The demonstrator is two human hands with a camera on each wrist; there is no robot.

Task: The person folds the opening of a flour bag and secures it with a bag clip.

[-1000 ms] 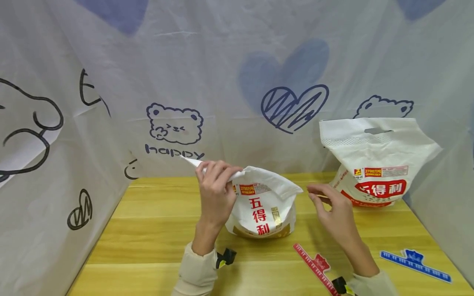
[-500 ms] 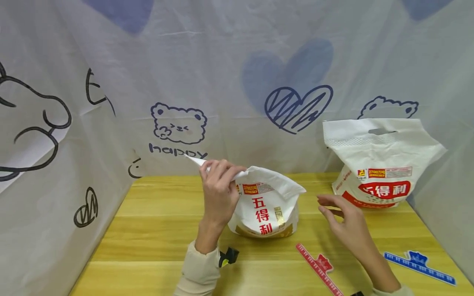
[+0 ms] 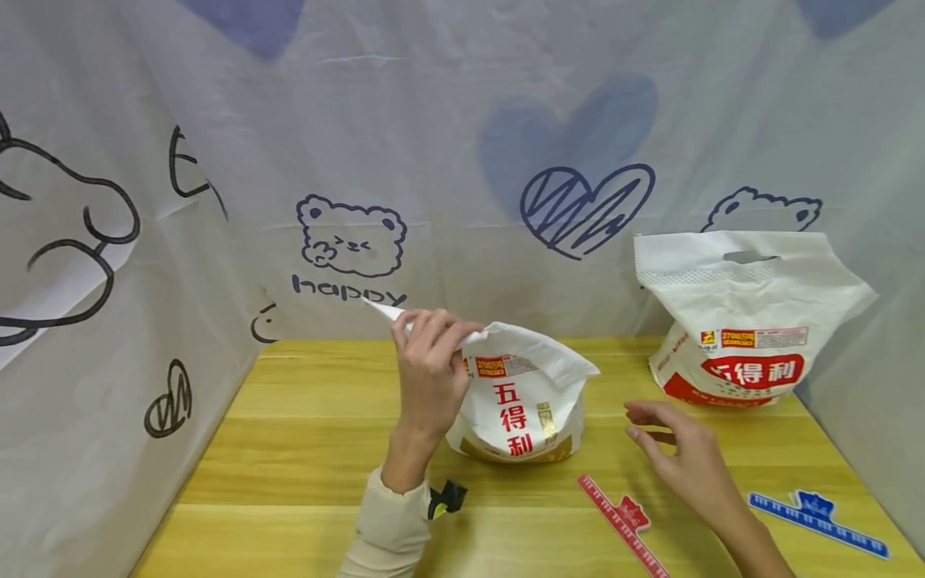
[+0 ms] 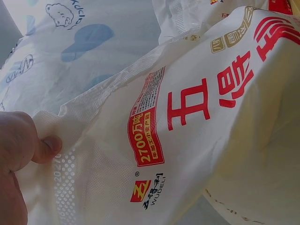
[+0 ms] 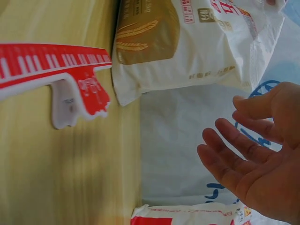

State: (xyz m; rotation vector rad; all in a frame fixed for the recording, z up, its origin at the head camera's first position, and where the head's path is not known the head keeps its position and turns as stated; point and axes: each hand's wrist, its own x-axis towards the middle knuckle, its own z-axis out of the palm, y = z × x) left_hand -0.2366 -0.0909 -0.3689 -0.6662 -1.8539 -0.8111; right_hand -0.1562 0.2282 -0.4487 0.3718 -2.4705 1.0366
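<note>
Left wrist view, left hand [image 4: 16, 145]: thumb pressed down on the top strip of the white bag [image 4: 164, 108], right beside the dotted band – it has hold of that edge.
Bag skin: soft creases all along it, so I'd call it floppy, fairly smooth, hardly fragile.
Top strip: the best place to take hold, I judge, pinched near each corner.
Right wrist view, right hand [image 5: 269, 176]: fingers apart and curved, nothing between them, clear of the bag.
Wheat-printed base: sits on the worktop [image 5: 70, 173], plump and full; probably heavy, its load shifting, so a lift would want a palm underneath.
Neighbours: red clip [image 5: 61, 61] close by the base, a second bag [image 5: 192, 218] peeking in at the bottom edge.
Head view, white bag: standing between the two hands, beyond the red clip and left of the second bag, its slack top slanting up to the left.
Blue clip [image 3: 817, 518]: over at the far right, lying flat.
Changes since a second ago: there's the difference – the right hand has dropped from just beside the bag's right corner, back toward the person, its sleeve now out of sight; left hand and bag look almost the same.
</note>
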